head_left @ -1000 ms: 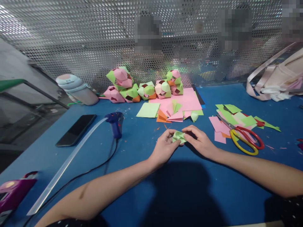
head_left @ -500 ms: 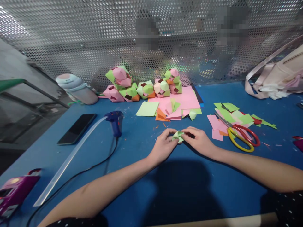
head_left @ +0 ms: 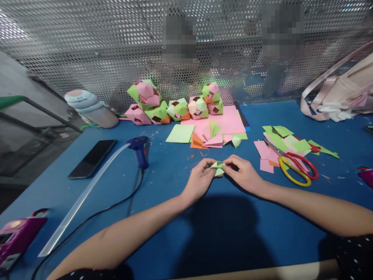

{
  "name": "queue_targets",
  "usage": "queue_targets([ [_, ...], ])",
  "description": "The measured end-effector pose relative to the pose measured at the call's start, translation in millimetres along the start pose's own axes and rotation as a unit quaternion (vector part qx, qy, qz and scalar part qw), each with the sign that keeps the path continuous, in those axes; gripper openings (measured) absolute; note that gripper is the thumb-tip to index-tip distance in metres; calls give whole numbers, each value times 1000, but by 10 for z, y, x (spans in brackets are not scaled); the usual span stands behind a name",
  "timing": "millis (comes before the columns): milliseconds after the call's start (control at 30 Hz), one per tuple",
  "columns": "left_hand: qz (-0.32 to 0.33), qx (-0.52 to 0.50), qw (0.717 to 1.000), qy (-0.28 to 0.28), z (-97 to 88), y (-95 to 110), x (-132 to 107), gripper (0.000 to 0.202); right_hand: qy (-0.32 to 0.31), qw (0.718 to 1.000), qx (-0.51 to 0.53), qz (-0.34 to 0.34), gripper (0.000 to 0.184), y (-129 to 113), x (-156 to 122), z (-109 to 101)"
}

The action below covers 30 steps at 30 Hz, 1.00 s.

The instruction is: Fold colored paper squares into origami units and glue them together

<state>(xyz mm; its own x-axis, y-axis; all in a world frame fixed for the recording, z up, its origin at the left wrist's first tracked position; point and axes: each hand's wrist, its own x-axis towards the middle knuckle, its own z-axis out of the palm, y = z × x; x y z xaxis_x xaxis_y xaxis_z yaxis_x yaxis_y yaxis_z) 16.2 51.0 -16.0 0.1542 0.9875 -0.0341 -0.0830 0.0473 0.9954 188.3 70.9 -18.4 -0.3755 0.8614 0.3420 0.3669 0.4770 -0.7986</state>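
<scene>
Folded light-green paper piece [head_left: 217, 167] sits pinched between both hands just above the blue surface [head_left: 221, 233], near its middle. The left hand [head_left: 199, 179] grips the piece's left side with its fingertips closed on it; the right hand [head_left: 244, 174] clamps the right side the same way. Red-and-yellow-handled scissors [head_left: 294, 165] lie on pink and green paper scraps to the right. A blue glue gun [head_left: 140, 147] rests to the left, and finished pink-and-green paper balls [head_left: 175, 107] line the perforated metal screen [head_left: 87, 50].

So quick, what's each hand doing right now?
Left hand: pinching the folded green paper.
Right hand: pinching the same paper, other side.
</scene>
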Motion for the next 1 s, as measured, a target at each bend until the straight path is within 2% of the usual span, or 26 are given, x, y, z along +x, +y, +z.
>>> queue_targets([
  [133, -7, 39, 999, -11, -5, 68, -27, 20, 17, 1000, -1, -2, 10, 10, 21, -24],
  [267, 14, 120, 993, -13, -42, 125, -42, 27, 21, 1000, 7, 16, 9, 26, 22, -39],
  [467, 53, 199, 979, -11, -90, 66, -7, 31, 16, 1000, 11, 17, 10, -5, 9, -32],
  [1000, 43, 184, 981, 44, -51, 34, -3, 20, 4, 1000, 4, -14, 9, -18, 4, -10],
])
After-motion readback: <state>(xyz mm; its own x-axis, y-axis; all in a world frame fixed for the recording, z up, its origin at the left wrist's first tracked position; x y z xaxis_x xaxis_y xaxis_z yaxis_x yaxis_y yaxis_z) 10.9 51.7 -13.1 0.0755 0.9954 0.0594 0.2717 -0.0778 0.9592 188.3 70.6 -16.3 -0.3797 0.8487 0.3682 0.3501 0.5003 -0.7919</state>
